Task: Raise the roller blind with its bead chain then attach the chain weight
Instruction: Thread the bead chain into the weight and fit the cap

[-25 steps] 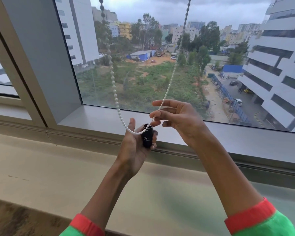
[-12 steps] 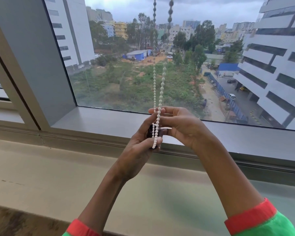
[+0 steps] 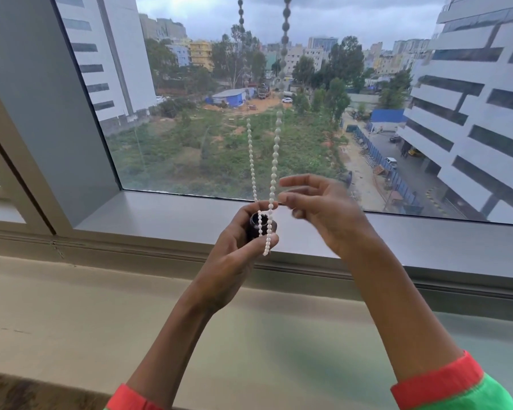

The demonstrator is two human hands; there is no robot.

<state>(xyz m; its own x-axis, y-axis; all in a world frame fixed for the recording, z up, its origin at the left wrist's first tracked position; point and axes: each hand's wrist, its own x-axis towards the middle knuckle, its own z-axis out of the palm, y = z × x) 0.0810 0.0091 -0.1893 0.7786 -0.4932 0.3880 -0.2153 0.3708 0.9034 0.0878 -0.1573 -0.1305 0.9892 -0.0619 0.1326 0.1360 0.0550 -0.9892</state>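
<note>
Sleeves: green cuffs (image 3: 444,386) with red bands sit at the bottom edge, both forearms reaching up and forward.
Ledge: a pale sill (image 3: 71,306) runs under the arms, below the grey window frame (image 3: 160,214).
Left hand: the left hand (image 3: 234,255) is curled, thumb and fingers wrapped around the chain weight (image 3: 253,229), a small dark cylinder held upright at the fingertips.
Bead chain: the bead chain (image 3: 274,161) hangs as two white strands from the top of the view; both strands pass in front of the weight and the loop's bottom lies against the left fingers.
Right hand: the right hand (image 3: 323,214) is open, fingers loosely spread and blurred, just beside the chain on its right; whether a fingertip touches a strand cannot be told.
Beyond: glass (image 3: 190,128) shows a green lot and white buildings.
</note>
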